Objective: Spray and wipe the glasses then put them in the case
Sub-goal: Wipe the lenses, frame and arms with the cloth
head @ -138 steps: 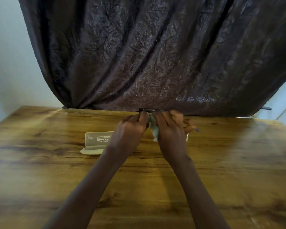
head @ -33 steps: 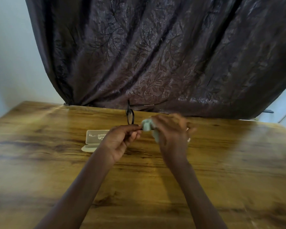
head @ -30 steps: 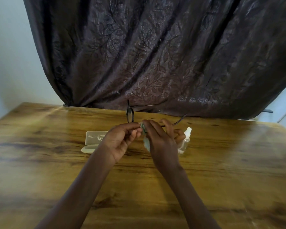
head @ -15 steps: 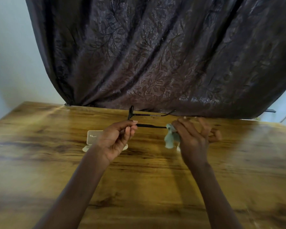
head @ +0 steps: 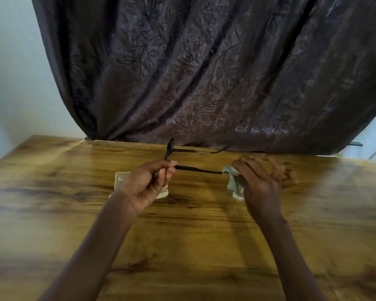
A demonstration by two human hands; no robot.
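Holding the thin black-framed glasses (head: pixel 195 169) above the wood-grain table (head: pixel 193 235): left hand (head: pixel 149 183) pinches the front end, right hand (head: pixel 261 181) closes a crumpled pale green cloth (head: pixel 234 184) round the near temple tip. Temples run left to right between the hands. Beige hard case (head: pixel 121 180) lies open under the left hand, which is nearer it.

Dark thin-framed glasses (head: pixel 195 169) are held above the wooden surface (head: pixel 204 235), temples unfolded and pointing right, the near temple's tip wrapped in a crumpled pale green cloth (head: pixel 234 185), while the cream case (head: pixel 119 181) lies open behind.
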